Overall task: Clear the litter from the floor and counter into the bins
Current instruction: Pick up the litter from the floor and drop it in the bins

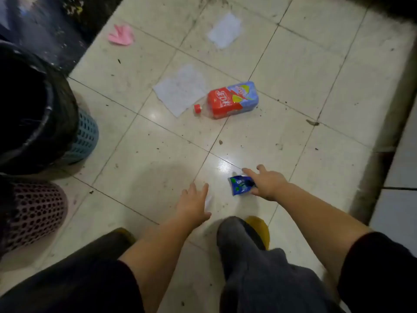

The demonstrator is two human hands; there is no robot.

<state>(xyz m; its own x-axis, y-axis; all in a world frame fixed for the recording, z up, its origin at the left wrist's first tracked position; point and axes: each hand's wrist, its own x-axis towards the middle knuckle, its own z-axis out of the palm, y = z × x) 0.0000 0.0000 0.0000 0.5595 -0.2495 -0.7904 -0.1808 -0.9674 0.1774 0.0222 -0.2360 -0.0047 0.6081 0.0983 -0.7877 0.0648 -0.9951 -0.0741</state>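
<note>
A small blue wrapper is in my right hand, low over the tiled floor; thumb and fingers pinch its right edge. My left hand hovers open beside it, fingers spread over a small white scrap. Further out lies a plastic bottle with a red and blue label and a red cap. A white paper sheet lies next to the bottle, another white sheet sits further off, and a pink crumpled paper is at the far left.
A blue bin lined with a black bag stands at the left. A pink perforated bin stands nearer me. My feet, one in a yellow slipper, are below the hands. A raised ledge runs along the right.
</note>
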